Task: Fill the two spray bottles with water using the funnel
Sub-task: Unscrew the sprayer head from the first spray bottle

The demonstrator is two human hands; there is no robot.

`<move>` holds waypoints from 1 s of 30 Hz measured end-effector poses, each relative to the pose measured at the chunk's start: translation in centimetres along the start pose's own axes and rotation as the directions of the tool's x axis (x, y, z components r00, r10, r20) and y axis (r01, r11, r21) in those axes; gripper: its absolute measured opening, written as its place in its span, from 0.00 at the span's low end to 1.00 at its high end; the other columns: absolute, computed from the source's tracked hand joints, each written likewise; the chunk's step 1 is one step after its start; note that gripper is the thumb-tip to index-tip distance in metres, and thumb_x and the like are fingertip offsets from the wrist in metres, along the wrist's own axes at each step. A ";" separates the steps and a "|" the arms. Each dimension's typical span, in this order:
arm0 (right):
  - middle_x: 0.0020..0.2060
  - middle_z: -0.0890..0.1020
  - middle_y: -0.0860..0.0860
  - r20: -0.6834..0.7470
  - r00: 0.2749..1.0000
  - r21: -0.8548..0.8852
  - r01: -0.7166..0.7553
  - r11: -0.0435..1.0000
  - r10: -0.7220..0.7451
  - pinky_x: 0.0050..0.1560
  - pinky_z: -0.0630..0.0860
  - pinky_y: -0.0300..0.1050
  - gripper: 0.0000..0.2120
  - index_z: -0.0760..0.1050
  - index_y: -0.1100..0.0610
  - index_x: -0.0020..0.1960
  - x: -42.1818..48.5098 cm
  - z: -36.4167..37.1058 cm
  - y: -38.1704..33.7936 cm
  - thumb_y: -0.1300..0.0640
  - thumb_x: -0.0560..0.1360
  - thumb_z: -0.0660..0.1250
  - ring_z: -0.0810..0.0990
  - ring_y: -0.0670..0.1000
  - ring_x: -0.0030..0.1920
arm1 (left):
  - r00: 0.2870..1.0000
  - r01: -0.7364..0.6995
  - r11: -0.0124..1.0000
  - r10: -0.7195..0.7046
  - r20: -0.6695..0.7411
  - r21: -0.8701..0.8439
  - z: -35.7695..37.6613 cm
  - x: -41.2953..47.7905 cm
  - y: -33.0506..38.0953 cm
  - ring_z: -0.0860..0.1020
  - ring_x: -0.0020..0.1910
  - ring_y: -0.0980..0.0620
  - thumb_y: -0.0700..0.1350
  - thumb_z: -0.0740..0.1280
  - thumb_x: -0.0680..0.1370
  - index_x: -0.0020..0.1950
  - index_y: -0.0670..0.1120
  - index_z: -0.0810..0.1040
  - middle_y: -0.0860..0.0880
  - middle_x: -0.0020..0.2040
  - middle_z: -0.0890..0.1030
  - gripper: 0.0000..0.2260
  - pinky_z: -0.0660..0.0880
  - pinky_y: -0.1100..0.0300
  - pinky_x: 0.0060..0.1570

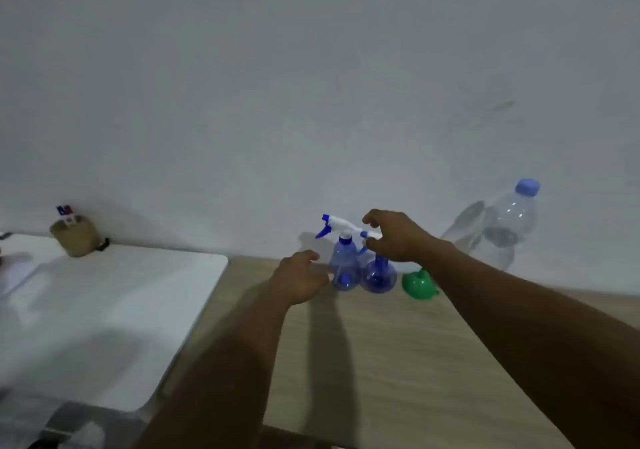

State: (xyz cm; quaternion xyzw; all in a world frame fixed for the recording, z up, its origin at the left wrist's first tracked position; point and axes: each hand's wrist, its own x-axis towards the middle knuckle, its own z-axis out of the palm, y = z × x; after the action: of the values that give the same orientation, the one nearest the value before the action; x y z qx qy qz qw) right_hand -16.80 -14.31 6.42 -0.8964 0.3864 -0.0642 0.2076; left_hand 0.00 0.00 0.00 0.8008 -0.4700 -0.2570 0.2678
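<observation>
Both spray bottles stand upright side by side at the far edge of the wooden table point(398, 362), close to the wall point(311, 84), with their sprayer tops on, so by my reading the filling has not begun and the caps come off first. Your right hand point(396, 237) is over the right spray bottle point(378, 277), fingers arched above its white sprayer head point(371, 234) and thumb beneath it. The blur stops me telling whether you grip it or only bracket it. Your left hand point(299, 278) sits low, loosely curled and holding nothing, just left of the belly of the left spray bottle point(343, 261). It is the nearer hand to that bottle. The relation that matters is vertical: each bottle's long axis runs straight up, so a cap must be twisted about that axis and lifted upward, while the other hand steadies the body below. The two bottles nearly touch, so turning one trigger could knock the other — you may want to draw one toward you first. The green funnel point(415, 284) lies just right of the bottles, under your right forearm, and the water bottle point(505, 226), capped, stands further right by the wall. There is open wood in front of you, and a white table point(104, 310) borders it on the left.
</observation>
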 end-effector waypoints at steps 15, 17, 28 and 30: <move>0.47 0.79 0.47 -0.030 1.000 -0.313 -0.012 0.950 0.002 0.56 0.62 0.52 0.10 0.74 0.50 0.55 11.5 7.2 0.0 0.47 0.77 0.65 0.78 0.53 0.52 | 0.998 -0.058 0.983 0.055 -0.021 -0.173 5.8 11.7 -4.0 0.79 0.61 0.49 0.49 0.77 0.74 0.69 0.51 0.75 0.49 0.63 0.80 0.25 0.75 0.52 0.63; 0.45 0.77 0.47 -0.029 0.999 -0.325 0.023 0.946 -0.035 0.56 0.62 0.52 0.10 0.74 0.50 0.54 10.7 7.4 -0.8 0.47 0.77 0.65 0.77 0.53 0.51 | 0.998 -0.045 0.986 0.038 -0.044 -0.162 5.7 10.9 -4.2 0.79 0.60 0.49 0.52 0.77 0.72 0.69 0.50 0.75 0.50 0.61 0.81 0.27 0.76 0.53 0.61; 0.48 0.79 0.55 -0.052 0.977 -0.141 0.199 0.970 -0.208 0.42 0.66 0.47 0.11 0.71 0.59 0.55 -0.8 11.3 -3.9 0.54 0.77 0.66 0.77 0.56 0.47 | 1.000 -0.014 0.977 0.012 -0.012 -0.213 6.6 0.6 -7.5 0.81 0.52 0.56 0.63 0.78 0.62 0.60 0.56 0.79 0.58 0.53 0.83 0.29 0.79 0.52 0.54; 0.47 0.79 0.55 -0.073 0.972 -0.070 0.219 0.973 -0.224 0.40 0.67 0.47 0.12 0.68 0.57 0.52 -2.6 12.2 -3.7 0.55 0.75 0.68 0.74 0.54 0.44 | 0.999 -0.043 0.976 0.040 -0.016 -0.213 6.9 -1.0 -7.9 0.82 0.51 0.58 0.68 0.73 0.60 0.60 0.56 0.80 0.58 0.52 0.84 0.32 0.80 0.51 0.53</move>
State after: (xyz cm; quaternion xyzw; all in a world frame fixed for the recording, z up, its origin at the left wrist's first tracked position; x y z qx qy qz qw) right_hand -12.76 -6.25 -2.98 -0.9365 0.2936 -0.1113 0.1558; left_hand -0.14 2.86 -10.07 0.7589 -0.4549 -0.2958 0.3600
